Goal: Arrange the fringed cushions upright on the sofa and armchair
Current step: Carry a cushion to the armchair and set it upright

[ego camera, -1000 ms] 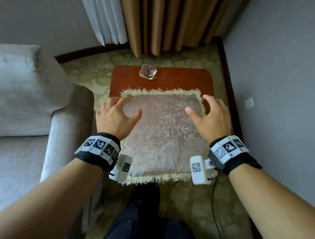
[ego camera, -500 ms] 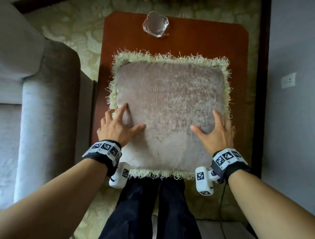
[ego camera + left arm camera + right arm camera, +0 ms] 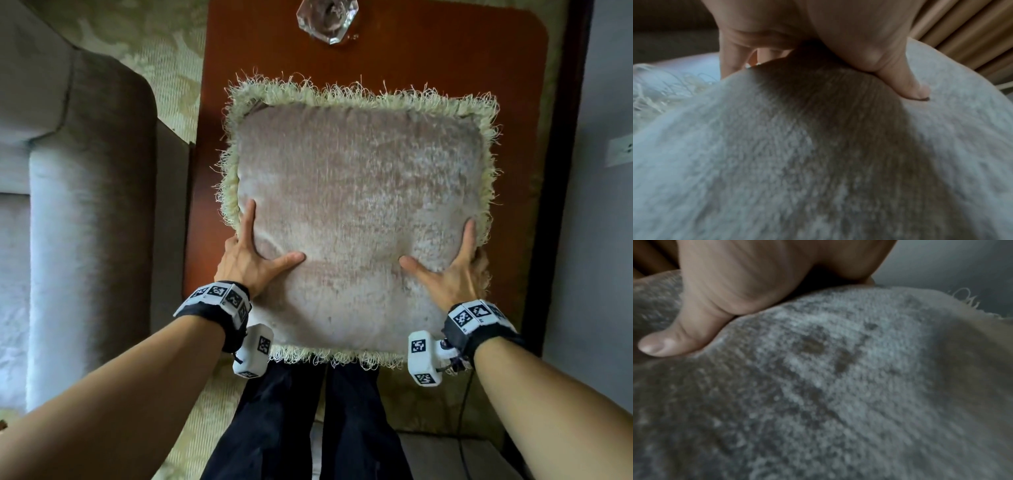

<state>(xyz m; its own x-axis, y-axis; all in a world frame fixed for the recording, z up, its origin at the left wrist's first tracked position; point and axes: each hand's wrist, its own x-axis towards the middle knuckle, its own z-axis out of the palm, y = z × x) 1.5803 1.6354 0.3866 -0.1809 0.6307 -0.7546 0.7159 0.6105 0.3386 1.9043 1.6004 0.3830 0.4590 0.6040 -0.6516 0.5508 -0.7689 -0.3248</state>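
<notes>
A square beige velvet cushion (image 3: 359, 205) with a pale fringe is held flat above the wooden side table, close to me. My left hand (image 3: 260, 246) grips its left edge, thumb and forefinger on top, the other fingers going round the edge. My right hand (image 3: 445, 260) grips the right edge the same way. In the left wrist view the thumb (image 3: 900, 81) presses into the cushion (image 3: 818, 162). The right wrist view shows the other thumb (image 3: 684, 337) dug into the pile of the cushion (image 3: 838, 386). The fingers underneath are hidden.
The reddish wooden table (image 3: 428, 58) lies under the cushion with a glass ashtray (image 3: 327, 19) at its far edge. A grey sofa arm (image 3: 92, 205) stands to the left. A wall with a socket (image 3: 620, 150) closes the right side. My dark-trousered legs (image 3: 308, 411) are below.
Both hands slid from the cushion's top back to its side edges and took hold. The cushion has come up off the table towards me, and my view has tilted down.
</notes>
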